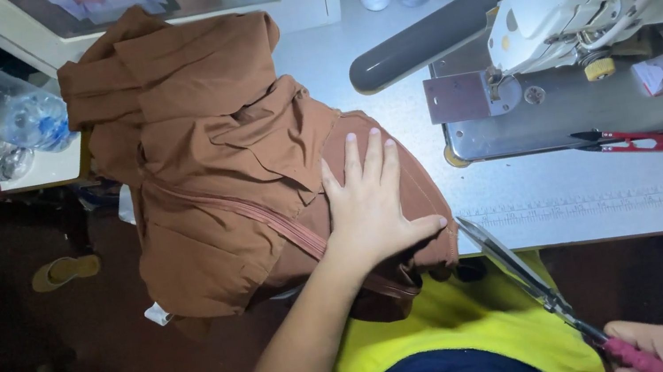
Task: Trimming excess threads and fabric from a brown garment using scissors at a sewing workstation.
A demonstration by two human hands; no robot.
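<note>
A rumpled brown cloth garment with a zip (221, 168) lies heaped on the white worktop (620, 191), pinned flat by the left hand (371, 206), fingers (372, 157) spread wide, while the right hand (658, 342) grips long steel scissors (516, 267) beside the grey sewing machine (589, 8).

Both forearms bare, no rings or watch visible. Left hand (371, 206), right hand (659, 345). Yellow garment over lap, dark navy cloth at near edge.
</note>
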